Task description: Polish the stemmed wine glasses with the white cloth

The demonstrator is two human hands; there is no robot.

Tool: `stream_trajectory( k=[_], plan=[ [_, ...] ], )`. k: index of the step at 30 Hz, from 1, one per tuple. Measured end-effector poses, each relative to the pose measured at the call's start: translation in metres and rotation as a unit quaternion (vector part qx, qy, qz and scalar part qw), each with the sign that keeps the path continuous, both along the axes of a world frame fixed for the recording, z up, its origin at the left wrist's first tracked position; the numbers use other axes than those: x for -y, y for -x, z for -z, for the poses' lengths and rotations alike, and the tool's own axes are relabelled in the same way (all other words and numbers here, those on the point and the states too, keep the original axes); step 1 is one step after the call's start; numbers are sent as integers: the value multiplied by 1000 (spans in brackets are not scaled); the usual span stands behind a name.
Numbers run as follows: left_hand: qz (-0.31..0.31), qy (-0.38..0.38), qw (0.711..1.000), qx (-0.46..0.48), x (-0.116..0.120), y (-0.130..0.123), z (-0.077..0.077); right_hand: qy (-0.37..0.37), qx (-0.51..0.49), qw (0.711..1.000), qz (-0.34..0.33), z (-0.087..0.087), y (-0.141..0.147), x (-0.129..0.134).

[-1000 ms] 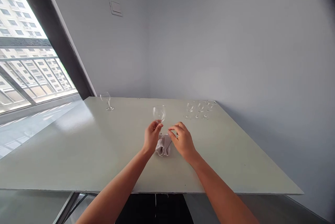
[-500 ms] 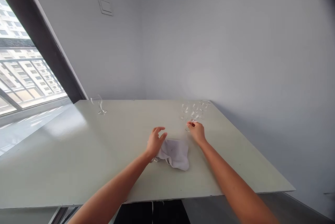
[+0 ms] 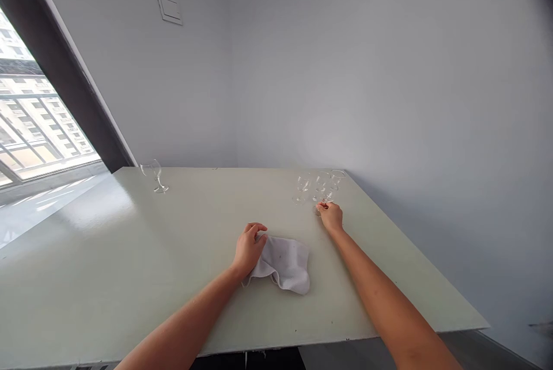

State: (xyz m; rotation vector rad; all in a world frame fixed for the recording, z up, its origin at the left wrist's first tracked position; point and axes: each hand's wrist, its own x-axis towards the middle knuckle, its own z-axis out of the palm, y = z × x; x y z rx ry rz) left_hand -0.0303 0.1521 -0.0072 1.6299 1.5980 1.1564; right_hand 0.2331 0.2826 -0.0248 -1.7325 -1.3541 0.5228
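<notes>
Stemmed glass (image 3: pixel 328 196) bowl up, long axis roughly upright; clear, partly hidden by right hand (image 3: pixel 332 217), fingertips pinching it just beside glass cluster (image 3: pixel 303 184). Left hand (image 3: pixel 249 249) half-curled at cloth (image 3: pixel 286 261); cannot tell if gripping.

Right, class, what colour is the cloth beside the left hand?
Pale greyish lilac, plain apart from a small dark speck; the cloth shows best in the head view.

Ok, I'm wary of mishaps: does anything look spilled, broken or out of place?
Nothing plainly wrong: no spill or breakage shows. The pale grey cloth is rumpled and one clear stemmed glass stands apart, far left.
</notes>
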Motion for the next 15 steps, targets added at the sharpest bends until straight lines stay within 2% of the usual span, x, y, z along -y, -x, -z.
stream_trajectory(
  k=[9, 12, 15],
  plan=[
    [0, -9, 1000, 13, 1, 0, 1, 0, 20, 1000, 3, -1, 3, -11],
    [-4, 10, 998, 69, -1, 1, -2, 8, 32, 999, 5, -2, 4, -11],
    [-40, 30, 984, 169, -10, 12, -7, 13, 51, 999, 9, -6, 3, -6]
  ],
)
